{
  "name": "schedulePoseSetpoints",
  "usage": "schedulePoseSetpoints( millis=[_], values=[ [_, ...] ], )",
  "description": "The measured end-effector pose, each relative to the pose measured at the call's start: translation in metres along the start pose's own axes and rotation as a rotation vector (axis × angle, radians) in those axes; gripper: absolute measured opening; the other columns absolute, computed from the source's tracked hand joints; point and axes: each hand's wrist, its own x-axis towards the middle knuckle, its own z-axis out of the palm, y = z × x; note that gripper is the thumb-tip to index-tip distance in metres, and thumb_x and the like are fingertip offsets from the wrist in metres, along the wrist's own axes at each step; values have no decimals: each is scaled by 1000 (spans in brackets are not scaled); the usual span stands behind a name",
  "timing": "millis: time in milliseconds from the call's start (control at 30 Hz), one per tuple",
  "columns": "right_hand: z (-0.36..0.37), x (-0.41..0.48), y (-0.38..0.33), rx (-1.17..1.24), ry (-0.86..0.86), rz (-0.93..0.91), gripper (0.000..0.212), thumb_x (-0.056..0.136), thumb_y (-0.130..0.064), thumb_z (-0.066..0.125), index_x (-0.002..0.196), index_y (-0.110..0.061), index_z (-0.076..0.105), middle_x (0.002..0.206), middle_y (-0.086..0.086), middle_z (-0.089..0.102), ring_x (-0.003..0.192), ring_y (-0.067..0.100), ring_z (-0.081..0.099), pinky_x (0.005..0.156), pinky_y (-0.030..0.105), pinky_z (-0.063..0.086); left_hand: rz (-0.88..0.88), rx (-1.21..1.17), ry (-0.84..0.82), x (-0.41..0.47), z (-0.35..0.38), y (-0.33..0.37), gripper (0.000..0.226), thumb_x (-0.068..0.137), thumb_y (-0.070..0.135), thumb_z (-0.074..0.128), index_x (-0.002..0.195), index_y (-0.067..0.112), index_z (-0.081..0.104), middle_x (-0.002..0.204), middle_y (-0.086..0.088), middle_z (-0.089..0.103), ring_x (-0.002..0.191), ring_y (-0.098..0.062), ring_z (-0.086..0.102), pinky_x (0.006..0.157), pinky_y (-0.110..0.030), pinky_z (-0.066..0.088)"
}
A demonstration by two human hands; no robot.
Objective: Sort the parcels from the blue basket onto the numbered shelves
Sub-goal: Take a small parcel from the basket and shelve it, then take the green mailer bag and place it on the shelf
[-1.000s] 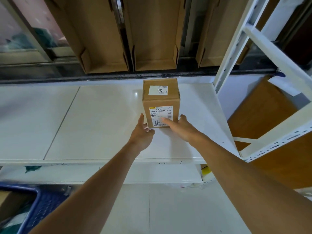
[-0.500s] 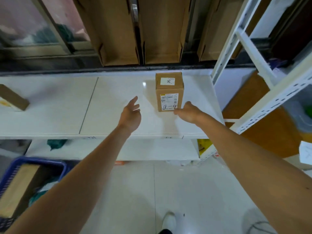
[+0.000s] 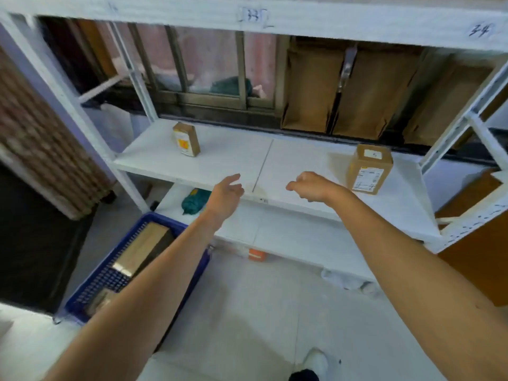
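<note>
Cardboard parcels on a white shelf, both hands empty.

A brown parcel (image 3: 369, 169) stands right of centre on the shelf (image 3: 288, 160), another parcel (image 3: 187, 139) upper left. The left hand (image 3: 226, 194) and right hand (image 3: 313, 186) hover at mid-frame, fingers loosely spread, holding nothing. The blue basket (image 3: 115, 273), lower left, contains more boxes.

The frame was evenly and softly lit, daylight entering through the barred glass window (image 3: 209, 70) at upper centre. Motion blur smeared the whole view, worst along the left edge. Wide-angle distortion bowed the white metal shelf frame (image 3: 275, 19) near the borders. Shadows stayed faint.
</note>
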Motion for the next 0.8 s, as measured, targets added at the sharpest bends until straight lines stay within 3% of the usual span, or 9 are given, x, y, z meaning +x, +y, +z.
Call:
schedulePoseSetpoints(
  millis=[100, 200, 333, 467, 633, 733, 800],
  values=[
    [49, -17, -60, -42, -27, -91, 47, 95, -39, 56, 121, 0, 57, 118, 15, 62, 107, 33, 60, 96, 43, 48, -2, -40, 78, -43, -72, -29, 44, 103, -1, 39, 146, -2, 39, 106, -11, 58, 85, -19, 56, 69, -20, 47],
    [101, -31, -112, -109, -69, -171, 43, 97, -37, 56, 123, -3, 58, 123, 16, 61, 109, 32, 59, 92, 38, 47, -35, 17, 158, -78, -136, -60, 38, 100, -1, 49, 138, 2, 49, 106, -11, 62, 88, -19, 59, 75, -25, 47],
    [167, -40, -168, -186, -130, -252, 46, 98, -34, 55, 128, 1, 57, 131, 22, 59, 119, 36, 57, 102, 45, 45, -117, -58, 332, -115, -202, -89, 36, 97, 10, 57, 132, 17, 58, 119, -8, 67, 103, -23, 65, 98, -39, 54],
    [229, -34, -207, -248, -203, -328, 50, 97, -34, 55, 128, 5, 57, 130, 26, 59, 118, 38, 58, 102, 50, 47, -168, -120, 463, -140, -249, -112, 34, 98, 10, 58, 132, 11, 57, 114, -6, 64, 99, -18, 64, 75, -22, 53],
    [294, -3, -241, -289, -293, -373, 40, 94, -35, 56, 112, 0, 64, 114, 20, 66, 105, 34, 61, 89, 42, 49, -291, -101, 510, -148, -298, -160, 37, 97, 17, 59, 134, 18, 58, 123, -4, 64, 109, -18, 64, 94, -34, 54],
    [326, 25, -260, -329, -368, -395, 32, 92, -35, 57, 92, -4, 65, 90, 15, 65, 91, 33, 61, 75, 39, 46, -346, -95, 560, -141, -326, -186, 36, 98, 18, 57, 133, 19, 59, 119, -3, 67, 105, -16, 65, 84, -31, 54],
    [346, 50, -273, -362, -400, -411, 30, 91, -34, 56, 67, -16, 49, 67, 5, 50, 72, 28, 52, 61, 36, 36, -373, -113, 587, -129, -343, -201, 35, 99, 19, 57, 135, 17, 58, 121, -4, 66, 102, -12, 65, 77, -26, 53]
  ],
)
